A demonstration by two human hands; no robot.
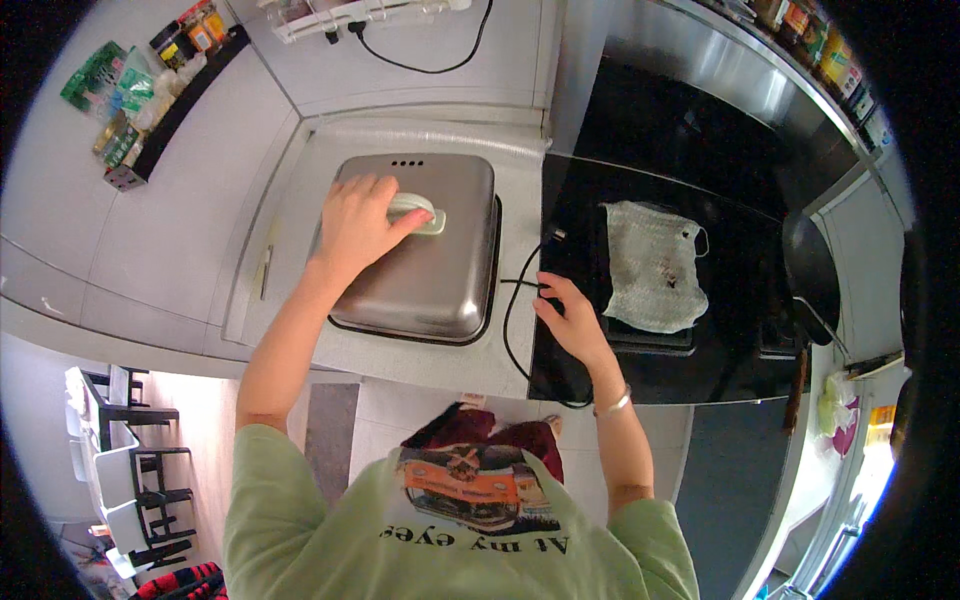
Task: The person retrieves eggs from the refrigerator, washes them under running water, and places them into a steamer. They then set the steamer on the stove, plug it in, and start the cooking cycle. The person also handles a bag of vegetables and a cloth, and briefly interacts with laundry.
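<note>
A rectangular stainless steel lid (420,277) covers a dark-rimmed appliance on the pale counter. My left hand (364,217) is on the lid's pale green handle (429,222), fingers behind it and thumb along its front. To the right, my right hand (566,311) has its fingers and thumb around a black power cable (510,330), at the edge of the black cooktop; whether they pinch it is unclear. The cable loops over the counter's front edge, and its small plug end (558,235) lies on the cooktop.
A stained grey cloth (656,270) lies on the black cooktop (742,225). A dark pan (811,274) stands at its right side. Packets and jars fill a wall shelf (195,105) at the left. Behind the lid runs a roll of clear film (427,136). A thin stick-like item (265,272) lies left.
</note>
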